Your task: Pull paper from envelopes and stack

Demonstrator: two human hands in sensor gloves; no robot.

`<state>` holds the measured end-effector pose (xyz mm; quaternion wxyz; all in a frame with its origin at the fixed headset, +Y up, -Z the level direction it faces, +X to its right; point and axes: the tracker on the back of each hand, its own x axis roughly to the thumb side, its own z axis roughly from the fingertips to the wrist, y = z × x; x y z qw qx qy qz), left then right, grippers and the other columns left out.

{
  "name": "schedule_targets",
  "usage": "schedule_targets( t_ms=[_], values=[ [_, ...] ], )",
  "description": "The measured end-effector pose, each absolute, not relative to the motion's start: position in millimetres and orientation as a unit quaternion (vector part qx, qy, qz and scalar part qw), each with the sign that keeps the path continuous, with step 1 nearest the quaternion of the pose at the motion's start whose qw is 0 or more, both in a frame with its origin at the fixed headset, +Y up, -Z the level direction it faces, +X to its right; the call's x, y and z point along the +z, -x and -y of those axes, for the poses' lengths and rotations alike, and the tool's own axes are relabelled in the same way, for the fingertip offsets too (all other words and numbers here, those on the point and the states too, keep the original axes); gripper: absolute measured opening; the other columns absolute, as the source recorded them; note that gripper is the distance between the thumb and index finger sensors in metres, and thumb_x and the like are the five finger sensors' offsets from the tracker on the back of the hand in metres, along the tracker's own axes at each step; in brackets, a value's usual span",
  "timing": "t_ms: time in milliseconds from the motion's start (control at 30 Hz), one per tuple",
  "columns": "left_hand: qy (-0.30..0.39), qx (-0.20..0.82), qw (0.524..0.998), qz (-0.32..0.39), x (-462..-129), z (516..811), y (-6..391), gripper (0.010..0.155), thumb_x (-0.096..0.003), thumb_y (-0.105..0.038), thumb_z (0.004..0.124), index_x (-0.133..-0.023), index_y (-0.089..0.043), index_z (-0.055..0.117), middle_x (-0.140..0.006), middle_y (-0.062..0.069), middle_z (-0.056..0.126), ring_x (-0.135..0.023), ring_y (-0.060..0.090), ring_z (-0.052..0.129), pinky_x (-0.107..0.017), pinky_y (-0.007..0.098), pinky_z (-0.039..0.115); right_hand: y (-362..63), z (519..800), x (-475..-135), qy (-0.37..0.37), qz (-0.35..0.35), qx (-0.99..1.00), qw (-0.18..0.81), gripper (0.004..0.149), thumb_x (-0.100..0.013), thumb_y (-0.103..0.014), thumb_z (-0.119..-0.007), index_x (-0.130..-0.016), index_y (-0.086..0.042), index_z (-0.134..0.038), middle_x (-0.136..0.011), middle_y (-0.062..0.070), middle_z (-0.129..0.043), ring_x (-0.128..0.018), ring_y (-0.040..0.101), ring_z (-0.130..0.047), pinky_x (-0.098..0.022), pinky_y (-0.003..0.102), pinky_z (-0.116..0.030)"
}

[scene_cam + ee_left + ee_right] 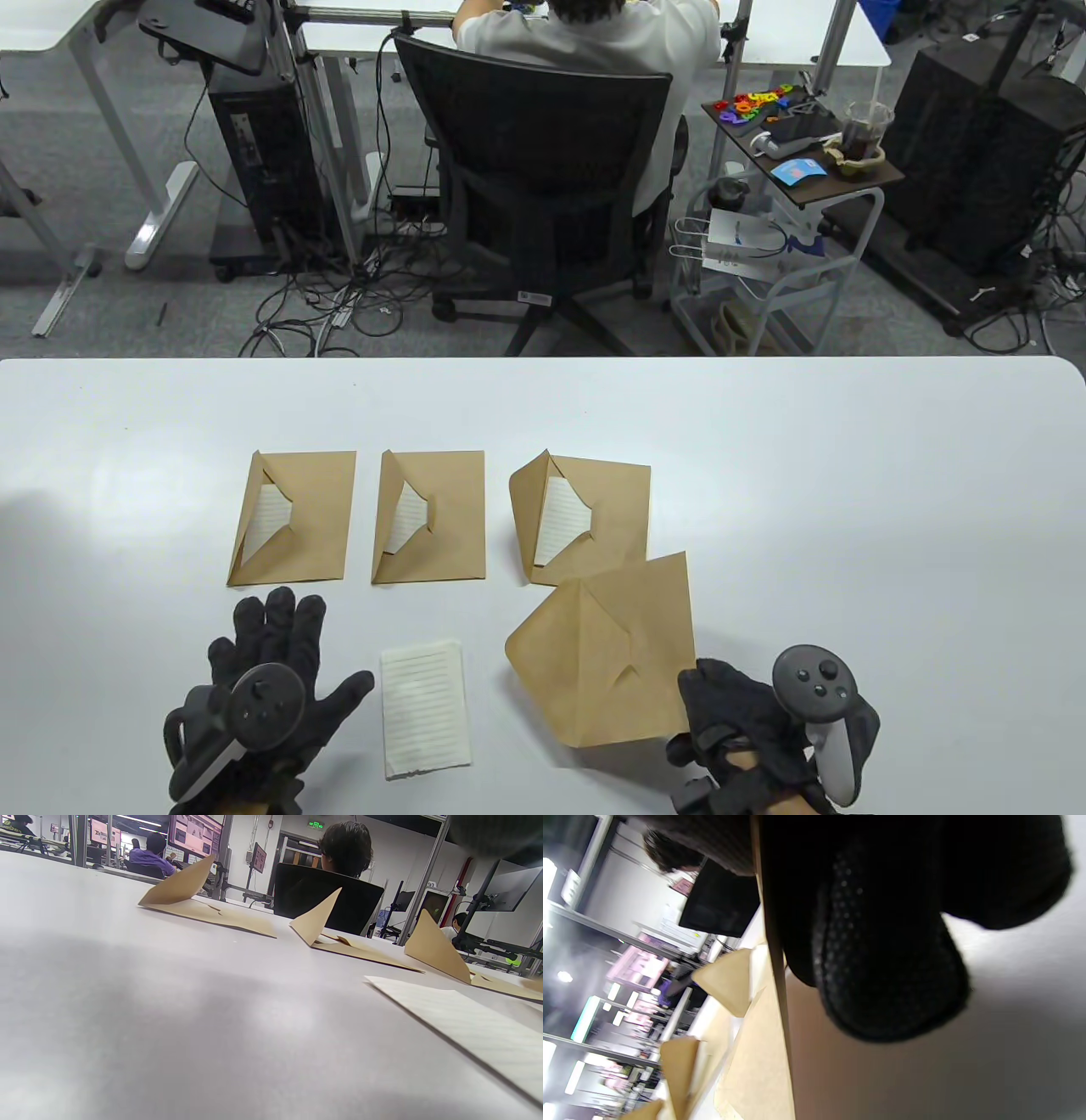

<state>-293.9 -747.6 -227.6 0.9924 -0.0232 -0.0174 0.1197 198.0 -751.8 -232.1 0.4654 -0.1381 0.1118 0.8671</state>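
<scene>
Here the left hand [254, 679] lies flat on the table [848, 509], fingers spread and holding nothing, just left of a lined sheet [424, 709] that rests alone near the front edge. The right hand [747, 730] grips the near right corner of an empty envelope [611, 654]; the right wrist view shows dark gloved fingers [882, 963] clamped over its edge, though most of that view is blocked by the glove and badly blurred. This envelope's far corner overlaps the third envelope [585, 518] in the row behind. That one, the middle envelope [428, 518] and the first envelope [293, 518] each lie with the flap raised and lined paper partly showing inside; how much paper each holds is hidden. In the left wrist view the sheet is cut off at the right edge, and only a blurred dark patch shows at the top corner.
</scene>
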Motion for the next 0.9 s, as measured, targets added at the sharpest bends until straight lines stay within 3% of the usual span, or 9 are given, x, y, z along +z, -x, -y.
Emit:
schedule_targets(
  t_ms=[300,900],
  values=[
    [0.039,0.14,0.989,0.019,-228,749,295,0.101,-0.0468,-0.081,0.067,-0.121,-0.026,0.027,-0.126,0.006,0.027,-0.118,0.046,0.024,-0.077,0.072,0.031,-181,765,-232,0.133,-0.216,0.92,0.299,0.046,-0.044,-0.027,-0.074,-0.075,0.004,-0.083,-0.041,0.019,-0.11,-0.018,0.029,-0.114,-0.023,0.049,-0.092],
    [0.031,0.149,0.988,0.015,-225,748,299,0.1,-0.0468,-0.08,0.067,-0.121,-0.025,0.028,-0.126,0.006,0.03,-0.118,0.046,0.026,-0.077,0.072,0.033,-177,763,-228,0.144,-0.215,0.944,0.207,0.048,-0.044,-0.029,-0.074,-0.072,0.009,-0.084,-0.037,0.025,-0.108,-0.013,0.032,-0.114,-0.018,0.051,-0.092]
  ],
)
